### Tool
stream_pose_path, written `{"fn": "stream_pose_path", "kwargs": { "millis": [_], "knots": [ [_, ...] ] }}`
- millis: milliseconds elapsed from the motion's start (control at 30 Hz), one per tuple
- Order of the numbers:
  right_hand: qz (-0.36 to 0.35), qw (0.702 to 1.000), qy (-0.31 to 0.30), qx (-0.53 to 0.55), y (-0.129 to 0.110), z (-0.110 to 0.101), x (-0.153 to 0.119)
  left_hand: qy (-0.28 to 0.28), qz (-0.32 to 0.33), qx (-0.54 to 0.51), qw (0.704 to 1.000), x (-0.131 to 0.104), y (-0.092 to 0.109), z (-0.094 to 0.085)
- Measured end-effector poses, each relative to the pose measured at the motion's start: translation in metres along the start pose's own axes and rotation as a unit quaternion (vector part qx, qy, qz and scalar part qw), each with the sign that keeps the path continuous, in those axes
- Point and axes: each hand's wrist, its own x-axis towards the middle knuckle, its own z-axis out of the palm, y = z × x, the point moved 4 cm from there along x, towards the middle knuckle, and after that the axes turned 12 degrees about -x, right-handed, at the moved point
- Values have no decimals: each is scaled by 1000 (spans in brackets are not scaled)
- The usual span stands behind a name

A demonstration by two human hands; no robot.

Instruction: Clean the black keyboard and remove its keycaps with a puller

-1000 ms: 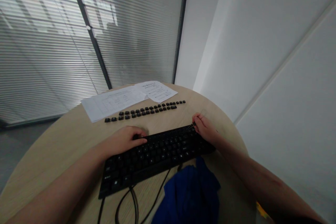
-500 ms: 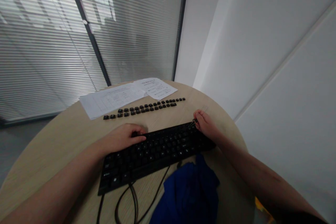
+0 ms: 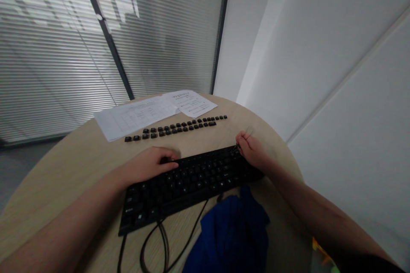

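Blinds (image 3: 57, 72) cover the glass at the back, a white wall (image 3: 336, 51) is on the right, and a round desk (image 3: 57, 187) fills the low part. On the desk, near the person, lies a black keyboard (image 3: 192, 183), a bit slanted. The left hand (image 3: 152, 164) has its thumb on the keys near the far edge and its fingers bent behind; I think it keeps the keyboard from sliding, but I cannot tell if its grip is squeezing. The right hand (image 3: 253, 151) has its grip pinched on a thin wire (image 3: 249, 130), maybe held by the fingertips so the low end can point at small keys. That end is at the far edge, too dark to see what it touches. Loose caps (image 3: 180, 130) sit in two rows, probably to keep them in order. Behind them is paper (image 3: 141, 115). Blue cloth (image 3: 229, 234) and a cord (image 3: 121, 252) crowd the near side, and the right hand hides the keyboard's right end.
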Motion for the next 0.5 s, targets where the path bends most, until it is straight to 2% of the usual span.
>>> {"fn": "stream_pose_path", "kwargs": {
  "millis": [133,233,367,500],
  "knots": [
    [-68,996,-4,-56,-14,-5,-3,5,1,-4,1000,-1,2,-1],
    [-87,995,-6,-51,-19,-6,-5,11,3,-12,1000,-1,4,-2],
    [-82,996,20,-28,-18,-4,-5,8,9,-18,1000,-2,6,-2],
    [-43,998,41,-8,-10,-1,-4,3,0,-18,1000,-2,7,-1]
  ]
}}
